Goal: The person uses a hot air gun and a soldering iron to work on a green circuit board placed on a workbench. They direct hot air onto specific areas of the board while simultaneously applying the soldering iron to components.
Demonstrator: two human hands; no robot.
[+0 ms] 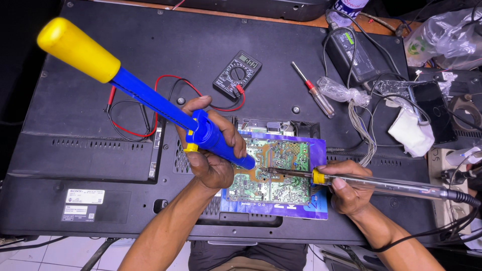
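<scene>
Your left hand grips the blue desoldering pump; your right hand holds the soldering iron, both tips on the circuit board.

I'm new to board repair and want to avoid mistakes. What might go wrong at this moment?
The soldering iron in the right hand has its hot tip on the circuit board; lingering might lift a pad. The left hand holds the blue desoldering pump right beside that tip, so fingers could get burnt. The iron's cord runs into tangled cables and could snag.
</scene>
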